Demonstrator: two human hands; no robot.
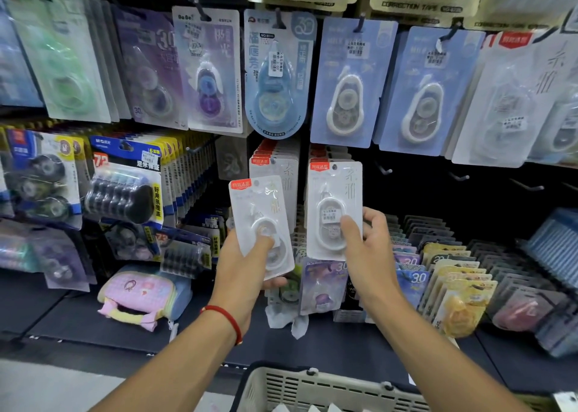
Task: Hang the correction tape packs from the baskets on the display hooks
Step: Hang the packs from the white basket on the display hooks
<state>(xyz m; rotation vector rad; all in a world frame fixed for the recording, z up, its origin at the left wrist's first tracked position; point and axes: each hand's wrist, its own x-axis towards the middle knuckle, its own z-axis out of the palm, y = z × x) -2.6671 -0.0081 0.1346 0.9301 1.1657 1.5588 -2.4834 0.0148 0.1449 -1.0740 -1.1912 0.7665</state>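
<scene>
White blister packs, one per hand: left hand (250, 257) clamps a tilted correction tape pack (261, 224), right hand (370, 239) clamps an upright pack (334, 208), both above the basket (312, 386). Risk: tilted pack's hang hole misses the hook, slips.

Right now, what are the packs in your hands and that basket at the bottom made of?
Each white pack, in the left hand and the right hand, looks like a matte card back under a clear, shiny plastic bubble; glare shows on the left pack and right pack. The basket looks like hard beige plastic with moulded slots.
</scene>
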